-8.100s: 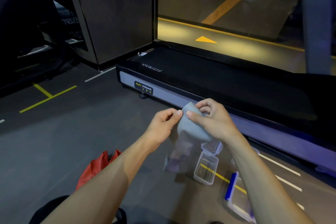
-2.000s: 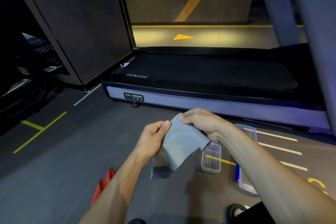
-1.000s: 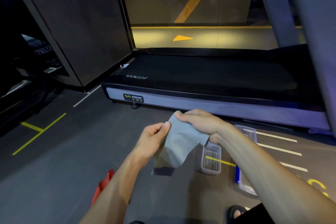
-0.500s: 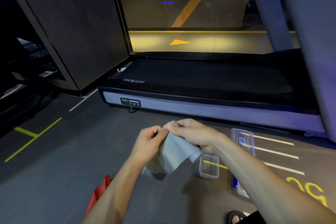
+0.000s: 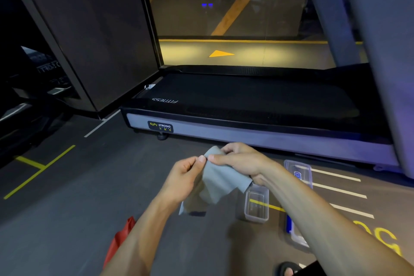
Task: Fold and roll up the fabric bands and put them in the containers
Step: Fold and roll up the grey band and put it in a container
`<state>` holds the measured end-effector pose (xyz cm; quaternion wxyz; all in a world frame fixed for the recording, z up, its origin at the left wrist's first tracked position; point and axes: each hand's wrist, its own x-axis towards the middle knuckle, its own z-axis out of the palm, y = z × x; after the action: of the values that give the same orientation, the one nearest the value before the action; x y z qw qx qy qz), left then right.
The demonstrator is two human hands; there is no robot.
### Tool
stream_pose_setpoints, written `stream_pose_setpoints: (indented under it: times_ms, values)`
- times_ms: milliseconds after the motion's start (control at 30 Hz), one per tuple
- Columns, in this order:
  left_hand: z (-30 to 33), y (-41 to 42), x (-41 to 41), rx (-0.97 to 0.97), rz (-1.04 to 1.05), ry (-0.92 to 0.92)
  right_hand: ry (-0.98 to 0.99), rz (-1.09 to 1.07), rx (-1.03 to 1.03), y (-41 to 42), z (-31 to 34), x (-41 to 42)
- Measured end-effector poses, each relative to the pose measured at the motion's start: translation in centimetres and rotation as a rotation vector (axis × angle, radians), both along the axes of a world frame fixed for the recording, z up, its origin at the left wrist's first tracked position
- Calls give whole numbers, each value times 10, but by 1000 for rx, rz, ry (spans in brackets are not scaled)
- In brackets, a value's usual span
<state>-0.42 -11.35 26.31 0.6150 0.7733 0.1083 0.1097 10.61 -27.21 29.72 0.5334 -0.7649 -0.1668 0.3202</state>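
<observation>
A grey fabric band (image 5: 218, 182) hangs in the air between both hands, folded over, its lower end drooping toward the floor. My left hand (image 5: 182, 178) pinches its upper edge between thumb and forefinger. My right hand (image 5: 240, 162) grips the top of the band from the right, fingers curled over it. The two thumbs nearly touch. An open clear plastic container (image 5: 257, 205) stands on the floor just below my right wrist. A red fabric band (image 5: 119, 238) lies on the floor beside my left forearm, partly hidden by it.
A clear lid (image 5: 298, 172) lies on the floor beyond my right arm. A blue-edged container (image 5: 291, 231) shows partly behind that arm. A treadmill (image 5: 246, 105) runs across the floor ahead. A sandalled foot (image 5: 287, 270) is at the bottom right.
My hands have drawn together at the top of the grey band, so the band is bunched narrower and shorter than a second ago. The view has tilted slightly.
</observation>
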Motion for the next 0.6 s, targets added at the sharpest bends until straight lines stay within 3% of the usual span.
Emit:
stream_pose_setpoints:
  times_ms: [300,600]
  values:
    - [2,2,-2,-127,-75,31,-44,-56,50,-2,7,1]
    - [1,2,-1,-42,-37,33,61,25,97,-4,12,-3]
